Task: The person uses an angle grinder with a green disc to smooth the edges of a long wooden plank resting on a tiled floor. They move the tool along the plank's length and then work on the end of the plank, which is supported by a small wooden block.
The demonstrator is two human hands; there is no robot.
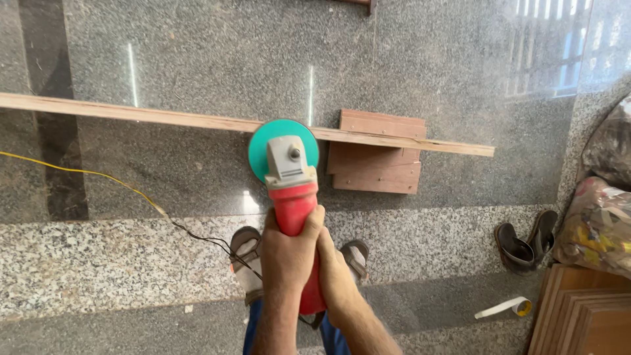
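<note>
Both my hands grip the red body of an angle grinder [294, 197]. My left hand [289, 253] wraps the handle from the left and above; my right hand [336, 273] holds it from the right, lower down. The grinder's grey head carries a round green sanding disc [259, 148] that lies against a long thin wooden strip [144, 116]. The strip runs across the granite floor from the left edge to the right, and its right part rests on a stack of reddish wooden blocks [374, 164].
A yellow and black power cord [131, 190] trails left across the floor. My sandalled feet [246, 253] stand on a lighter granite step. Dark sandals [526, 240], plastic bags [601, 223], stacked wooden boards [585, 315] and a tape roll [509, 306] lie at the right.
</note>
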